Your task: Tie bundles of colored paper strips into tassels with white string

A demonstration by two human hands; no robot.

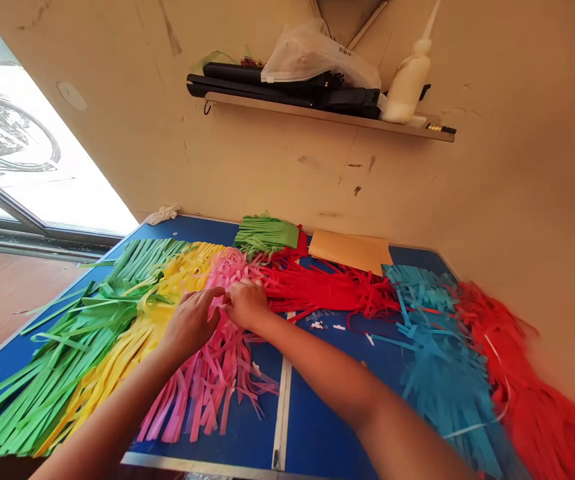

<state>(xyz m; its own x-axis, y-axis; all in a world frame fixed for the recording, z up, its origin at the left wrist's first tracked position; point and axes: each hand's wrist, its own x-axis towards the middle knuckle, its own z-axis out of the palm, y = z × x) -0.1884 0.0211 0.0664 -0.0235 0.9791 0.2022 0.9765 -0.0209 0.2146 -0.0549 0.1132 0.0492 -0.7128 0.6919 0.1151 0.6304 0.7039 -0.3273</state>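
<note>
Pink fringed paper (207, 373) lies on the blue table (317, 400), its strips spreading toward the near edge. Over its upper middle, my left hand (193, 321) has its fingers bent and meets my right hand (246, 303). The right fingers are closed in a pinch at the pink paper; what sits between the fingertips is too small to make out. Yellow fringe (117, 347) and green fringe (77, 353) lie to the left. Red fringe (327, 290) extends to the right of my hands.
Blue fringe (442, 353) and more red fringe (532, 380) cover the right side. Orange sheets (350, 248) and a green stack (267, 233) lie by the wall. A shelf (327, 115) above holds a white bottle (407, 83) and a plastic bag (312, 57).
</note>
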